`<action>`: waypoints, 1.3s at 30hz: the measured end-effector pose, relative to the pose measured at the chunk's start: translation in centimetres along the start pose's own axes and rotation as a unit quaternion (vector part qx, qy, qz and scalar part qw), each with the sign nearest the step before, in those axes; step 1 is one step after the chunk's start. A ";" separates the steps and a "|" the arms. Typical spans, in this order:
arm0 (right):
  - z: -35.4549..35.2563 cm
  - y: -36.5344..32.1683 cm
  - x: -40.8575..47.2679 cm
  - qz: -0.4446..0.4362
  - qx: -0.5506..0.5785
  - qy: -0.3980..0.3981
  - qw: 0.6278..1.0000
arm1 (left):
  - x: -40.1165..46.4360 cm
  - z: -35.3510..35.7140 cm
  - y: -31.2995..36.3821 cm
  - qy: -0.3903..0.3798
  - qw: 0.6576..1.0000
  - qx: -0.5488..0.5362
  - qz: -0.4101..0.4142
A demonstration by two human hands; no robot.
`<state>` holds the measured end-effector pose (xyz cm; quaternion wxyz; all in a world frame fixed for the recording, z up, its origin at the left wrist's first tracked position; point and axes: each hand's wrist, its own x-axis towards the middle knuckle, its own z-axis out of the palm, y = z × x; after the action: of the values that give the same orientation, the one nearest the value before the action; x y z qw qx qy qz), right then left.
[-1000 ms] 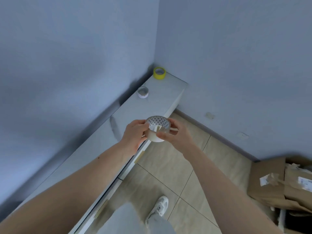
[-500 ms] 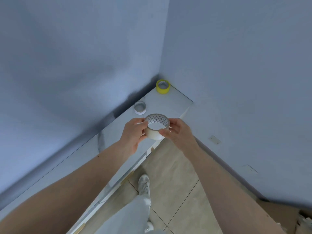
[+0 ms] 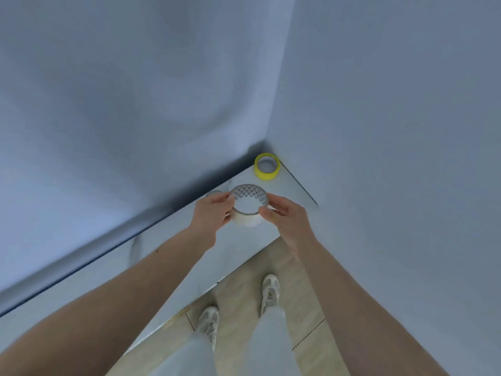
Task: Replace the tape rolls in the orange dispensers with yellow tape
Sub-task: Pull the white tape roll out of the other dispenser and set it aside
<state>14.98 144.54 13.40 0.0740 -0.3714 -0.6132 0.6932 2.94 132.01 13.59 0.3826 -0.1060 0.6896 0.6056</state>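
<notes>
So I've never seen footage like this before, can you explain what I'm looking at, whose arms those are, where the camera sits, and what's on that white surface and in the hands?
There is no machine here. The camera is worn on a person's head and looks forward and down, so the two bare arms reaching into the picture are the wearer's own, and the shoes at the bottom are their feet on a tiled floor.

The left hand and the right hand hold one thing between them: a clear tape roll with a patterned inner core. Each grip is by the fingertips on opposite sides of the roll.

Below the hands runs a white counter set into the corner of two plain walls. On it, at the far end by the corner, lies a yellow tape roll. Another small roll peeks out behind the left hand, mostly hidden.

No orange dispenser is in view.
</notes>
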 end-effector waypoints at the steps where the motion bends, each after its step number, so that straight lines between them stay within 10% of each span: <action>1: -0.7 -0.2 1.4 0.005 -0.002 -0.010 1.000 | 0.9 0.8 0.2 0.012 1.000 0.006 0.002; 39: 4.3 18.9 31.7 0.112 -0.125 0.055 0.984 | 33.6 2.7 -8.0 0.163 0.883 0.439 0.013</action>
<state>-3.49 154.33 -17.29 -0.0175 -0.4820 -0.6445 0.5934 -14.14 143.24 -14.40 0.2643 -0.0154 0.9389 0.2200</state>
